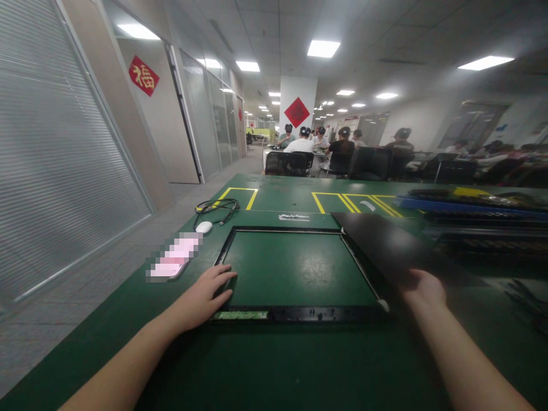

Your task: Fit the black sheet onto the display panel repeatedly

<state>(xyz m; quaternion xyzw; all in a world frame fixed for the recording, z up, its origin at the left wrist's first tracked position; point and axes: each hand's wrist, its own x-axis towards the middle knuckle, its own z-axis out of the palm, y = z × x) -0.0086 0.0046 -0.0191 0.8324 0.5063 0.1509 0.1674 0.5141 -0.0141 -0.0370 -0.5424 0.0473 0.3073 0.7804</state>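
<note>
A thin black rectangular frame [317, 314], like a monitor bezel, lies flat on the green table. A narrow green circuit board [242, 315] runs along the left part of its near bar, and a thin pale strip follows its right bar. My left hand [212, 291] rests over the frame's left bar, fingers stretched out and apart. On the right, my right hand [424, 291] grips the near edge of a dark flat panel [377, 245], its fingers partly hidden beneath. The panel is tilted and overlaps the frame's right side.
Left of the frame lie a pixelated pink item [175, 257], a white mouse-like object [204, 227] and a coiled black cable [218, 210]. Blurred stacked dark parts [483, 228] fill the table's right side. Yellow tape [244, 189] marks the far side. Several people sit beyond.
</note>
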